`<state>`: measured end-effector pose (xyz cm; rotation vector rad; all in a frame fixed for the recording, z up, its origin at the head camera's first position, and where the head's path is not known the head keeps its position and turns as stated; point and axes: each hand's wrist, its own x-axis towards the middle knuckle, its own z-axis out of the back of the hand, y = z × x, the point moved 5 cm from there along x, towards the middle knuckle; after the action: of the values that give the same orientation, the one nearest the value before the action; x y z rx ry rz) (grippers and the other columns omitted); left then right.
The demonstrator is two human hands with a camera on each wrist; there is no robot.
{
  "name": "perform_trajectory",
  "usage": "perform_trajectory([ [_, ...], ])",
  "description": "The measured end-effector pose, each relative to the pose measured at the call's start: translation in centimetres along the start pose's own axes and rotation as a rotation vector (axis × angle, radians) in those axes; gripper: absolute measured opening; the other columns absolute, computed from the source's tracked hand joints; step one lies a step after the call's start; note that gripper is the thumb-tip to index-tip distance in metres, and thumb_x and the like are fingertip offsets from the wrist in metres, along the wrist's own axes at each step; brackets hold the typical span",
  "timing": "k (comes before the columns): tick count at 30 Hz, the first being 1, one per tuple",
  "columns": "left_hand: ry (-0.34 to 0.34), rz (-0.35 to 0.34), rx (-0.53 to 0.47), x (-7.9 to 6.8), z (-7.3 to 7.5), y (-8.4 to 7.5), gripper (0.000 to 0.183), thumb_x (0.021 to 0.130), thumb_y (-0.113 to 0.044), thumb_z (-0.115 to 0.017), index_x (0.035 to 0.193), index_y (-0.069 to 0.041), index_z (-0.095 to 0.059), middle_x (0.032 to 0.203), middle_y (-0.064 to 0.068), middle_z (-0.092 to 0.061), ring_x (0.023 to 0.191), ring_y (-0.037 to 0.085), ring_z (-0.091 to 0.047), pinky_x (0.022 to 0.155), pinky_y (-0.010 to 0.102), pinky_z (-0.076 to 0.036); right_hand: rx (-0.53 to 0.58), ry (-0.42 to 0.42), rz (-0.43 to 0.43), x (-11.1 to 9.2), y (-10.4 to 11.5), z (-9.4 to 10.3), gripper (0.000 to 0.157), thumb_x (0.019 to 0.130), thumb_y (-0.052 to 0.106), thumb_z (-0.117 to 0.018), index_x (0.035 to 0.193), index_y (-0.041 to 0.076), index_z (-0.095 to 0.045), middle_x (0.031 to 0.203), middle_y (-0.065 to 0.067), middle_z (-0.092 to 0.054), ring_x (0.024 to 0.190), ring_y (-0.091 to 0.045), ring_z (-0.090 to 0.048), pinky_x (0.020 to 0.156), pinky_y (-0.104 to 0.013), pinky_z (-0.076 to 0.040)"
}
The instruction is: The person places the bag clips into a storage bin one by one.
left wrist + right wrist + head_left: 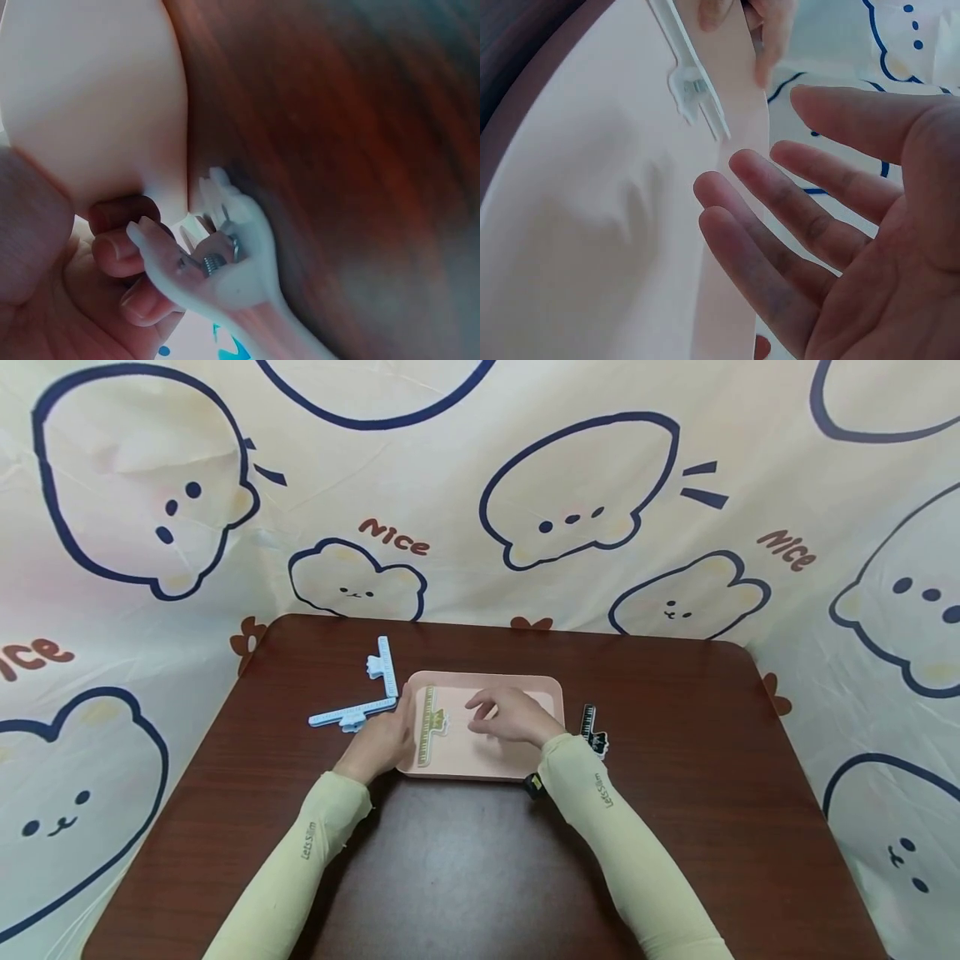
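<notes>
A shallow pink tray (487, 768) lies on the table with a green ruler-shaped clip (426, 735) inside, along its left end. My left hand (384, 739) grips the tray's left rim; in the right wrist view its thumb lies over the inside and its fingers outside. Close to these fingers in the left wrist view is a pale blue clip (251, 255) with a metal spring. My right hand (513, 717) hovers over the middle of the tray, holding nothing. Its fingers (780, 262) are loosely spread in the right wrist view.
Two light blue ruler-shaped clips (352, 714) lie left of the tray, touching end to end. To the right is a black clip (589, 722), partly behind my right sleeve. Another small black item (534, 786) sits by the tray's front right corner. Patterned cloth (450, 585) surrounds the table.
</notes>
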<state>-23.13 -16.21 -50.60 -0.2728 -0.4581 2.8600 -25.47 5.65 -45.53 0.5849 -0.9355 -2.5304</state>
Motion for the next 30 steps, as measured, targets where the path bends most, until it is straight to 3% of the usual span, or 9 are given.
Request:
perform_trajectory([
  [7,0.001,0.000,-0.022,-0.3,-0.3,0.2,0.079,0.106,-0.017,-0.049,0.165,0.000,0.000,0.060,0.003,-0.053,0.048,0.017,-0.050,0.052,0.030,-0.040,-0.005,-0.049,0.005,-2.1,-1.9,1.7,0.042,0.096,0.024,-0.074,0.135,0.011,-0.068,0.109,-0.002,-0.076,0.087,-0.014,-0.072,0.085,-0.035,-0.056],
  [18,-0.045,-0.033,-0.004,-0.3,0.0,-0.1,0.076,0.104,-0.013,-0.048,0.164,0.003,-0.005,0.062,0.004,-0.052,0.051,0.018,-0.050,0.055,0.032,-0.043,-0.050,-0.173,-0.091,-5.7,-5.6,5.3,0.041,0.097,0.025,-0.073,0.135,0.013,-0.068,0.111,-0.005,-0.074,0.100,-0.024,-0.068,0.084,-0.039,-0.057],
  [23,-0.023,-0.013,-0.003,-0.3,0.0,0.0,0.077,0.103,-0.013,-0.049,0.164,0.003,-0.005,0.063,0.005,-0.053,0.051,0.018,-0.051,0.054,0.032,-0.042,-0.055,-0.206,-0.112,-7.1,-7.3,6.2,0.041,0.098,0.026,-0.071,0.137,0.011,-0.067,0.114,-0.007,-0.074,0.104,-0.025,-0.067,0.089,-0.044,-0.056],
  [30,0.001,-0.009,-0.004,-0.3,0.1,-0.2,0.078,0.106,-0.017,-0.049,0.164,0.002,0.000,0.060,0.003,-0.053,0.050,0.016,-0.052,0.054,0.030,-0.042,-0.068,-0.252,-0.155,-9.1,-9.9,7.5,0.042,0.099,0.026,-0.069,0.138,0.010,-0.066,0.117,-0.009,-0.073,0.101,-0.026,-0.066,0.083,-0.042,-0.054],
])
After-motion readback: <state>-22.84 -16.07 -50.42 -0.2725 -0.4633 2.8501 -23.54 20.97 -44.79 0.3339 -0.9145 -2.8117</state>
